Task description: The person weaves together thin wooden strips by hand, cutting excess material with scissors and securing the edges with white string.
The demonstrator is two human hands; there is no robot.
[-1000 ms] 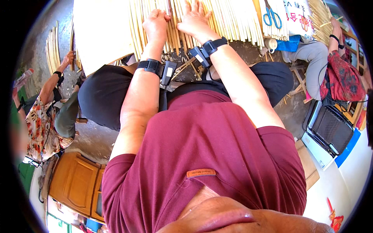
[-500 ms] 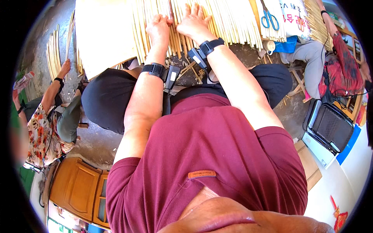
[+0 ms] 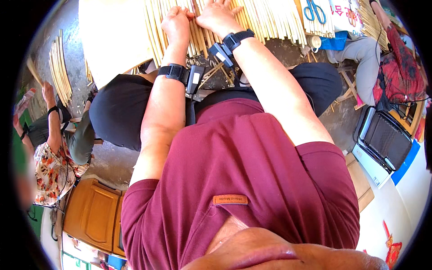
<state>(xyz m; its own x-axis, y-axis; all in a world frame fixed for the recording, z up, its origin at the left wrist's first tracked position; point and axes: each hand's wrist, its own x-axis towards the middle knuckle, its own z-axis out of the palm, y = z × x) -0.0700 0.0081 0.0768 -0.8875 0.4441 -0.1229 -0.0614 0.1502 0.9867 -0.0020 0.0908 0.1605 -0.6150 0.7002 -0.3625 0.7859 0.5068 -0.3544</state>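
A row of pale yellow stalks (image 3: 263, 22) lies side by side on the work surface, their near ends sticking out over its edge. Over these stalks my left hand (image 3: 176, 27) is closed, fingers curled; what it grips, if anything, is hidden. Close beside it to the right, my right hand (image 3: 217, 18) rests flat on the stalks with its fingers apart. A darker stalk runs between the two hands, partly cut off by the top of the picture.
A pale board (image 3: 114, 40) reaches left of the stalks. Blue-handled scissors (image 3: 315, 12) lie at the right, near a white cup (image 3: 314, 42). Another person's hand (image 3: 47, 92) holds stalks at far left, by a standing bundle (image 3: 58, 67). Someone else sits at right.
The view has shifted, so my hands and the stalks sit higher in the picture. Both hands keep nearly the same pose. The person at left has moved their hand and stalks leftward.
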